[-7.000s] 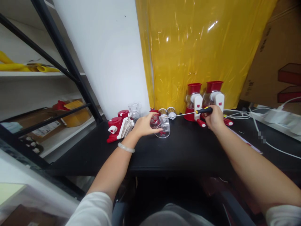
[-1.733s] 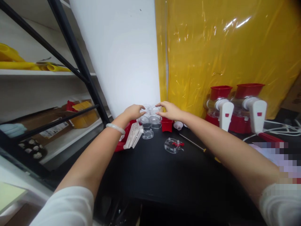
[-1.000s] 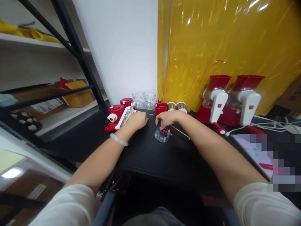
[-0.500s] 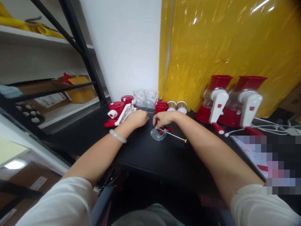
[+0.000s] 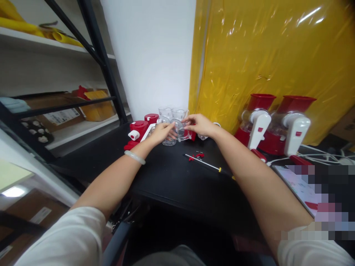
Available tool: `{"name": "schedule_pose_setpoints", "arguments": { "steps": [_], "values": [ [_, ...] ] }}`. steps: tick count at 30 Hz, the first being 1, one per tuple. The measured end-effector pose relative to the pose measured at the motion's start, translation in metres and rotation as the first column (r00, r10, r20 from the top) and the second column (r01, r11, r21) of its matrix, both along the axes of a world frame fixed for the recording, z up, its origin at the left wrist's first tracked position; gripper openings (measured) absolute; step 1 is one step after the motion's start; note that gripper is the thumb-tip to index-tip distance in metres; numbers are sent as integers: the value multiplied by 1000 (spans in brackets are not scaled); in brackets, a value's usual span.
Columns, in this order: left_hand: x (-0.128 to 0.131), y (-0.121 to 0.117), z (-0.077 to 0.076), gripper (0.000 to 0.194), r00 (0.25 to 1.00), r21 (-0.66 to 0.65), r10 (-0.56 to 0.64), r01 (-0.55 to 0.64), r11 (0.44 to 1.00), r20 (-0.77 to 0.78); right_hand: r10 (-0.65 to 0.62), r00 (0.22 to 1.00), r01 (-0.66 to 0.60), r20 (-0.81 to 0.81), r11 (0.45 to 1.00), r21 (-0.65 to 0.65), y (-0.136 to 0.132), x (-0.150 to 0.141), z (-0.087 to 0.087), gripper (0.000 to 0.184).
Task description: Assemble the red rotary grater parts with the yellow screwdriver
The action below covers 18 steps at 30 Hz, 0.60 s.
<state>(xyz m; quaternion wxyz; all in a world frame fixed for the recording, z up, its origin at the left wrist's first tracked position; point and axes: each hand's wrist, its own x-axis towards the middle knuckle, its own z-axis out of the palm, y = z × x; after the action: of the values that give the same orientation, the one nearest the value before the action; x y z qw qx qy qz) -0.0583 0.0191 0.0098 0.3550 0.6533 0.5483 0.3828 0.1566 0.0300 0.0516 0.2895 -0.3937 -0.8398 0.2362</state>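
Note:
In front of the clear plastic hoppers (image 5: 179,111), my right hand (image 5: 200,125) pinches the rim of a clear, flat, rounded plastic piece (image 5: 181,130). My left hand (image 5: 163,133), with a pale bangle on its wrist, has its fingers closed at the left edge of the same piece. Its fingertips partly merge with the clear plastic. Below the hands, a screwdriver (image 5: 205,163) with a yellow collar lies slantwise on the black tabletop (image 5: 166,173). Small red parts (image 5: 199,156) and some tiny bits are scattered beside its shaft.
Red bases (image 5: 138,127) and a white crank handle with a red grip (image 5: 130,145) lie left of my hands. Two assembled red-and-white rotary graters (image 5: 255,125) stand at right, near white cables (image 5: 316,149) and a tablet (image 5: 294,184). A yellow plastic curtain (image 5: 263,55) hangs behind.
The clear rounded piece has been lifted off the tabletop, up and back between my hands. The screwdriver and red parts stay on the table. My hands have moved closer together.

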Motion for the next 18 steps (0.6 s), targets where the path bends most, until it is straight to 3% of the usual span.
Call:
{"name": "schedule_pose_setpoints", "arguments": {
  "steps": [5, 9, 14, 18],
  "values": [
    [2, -5, 0, 63, 956, -108, -173, 203, 973, 236, 25, 996, -21, -84, 999, 42, -4, -8, -1, 20],
    [1, -9, 1, 45, 889, -121, -242, 309, 943, 388, 79, 980, -77, -185, 997, 16, -5, -11, -3, 21],
    [-1, -9, 5, 18, 817, -76, -153, 234, 969, 556, 128, 940, -96, -316, 989, 116, 9, -9, -12, 13],
    [-3, -4, 5, 23, 788, -75, -90, 171, 982, 609, 19, 951, 43, -310, 981, 191, 16, -8, -18, 15]
  ]
}}
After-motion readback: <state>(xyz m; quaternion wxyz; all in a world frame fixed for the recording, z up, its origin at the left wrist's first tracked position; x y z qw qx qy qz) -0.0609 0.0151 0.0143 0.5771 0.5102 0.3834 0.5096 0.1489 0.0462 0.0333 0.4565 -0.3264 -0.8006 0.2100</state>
